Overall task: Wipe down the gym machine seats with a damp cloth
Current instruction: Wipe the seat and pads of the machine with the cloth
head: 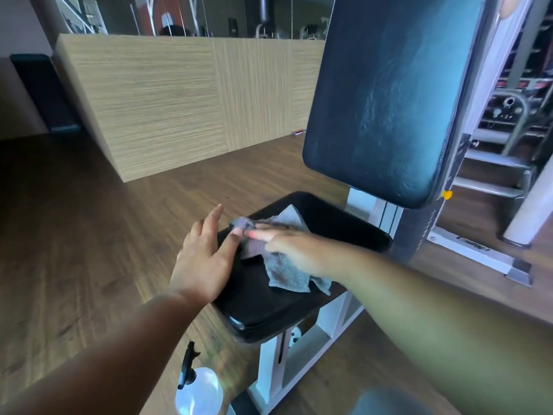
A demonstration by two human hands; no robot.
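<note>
Cloth (284, 265) lies mid-seat (260, 310), pressed flat under my right hand (287, 244) to wipe; my left hand (203, 259), fingers spread, steadies the seat's edge.

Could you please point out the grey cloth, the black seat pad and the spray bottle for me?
grey cloth (284, 269): head view, its lower folded part.
black seat pad (263, 313): head view, bare near end.
spray bottle (199, 390): head view, its clear body.
</note>
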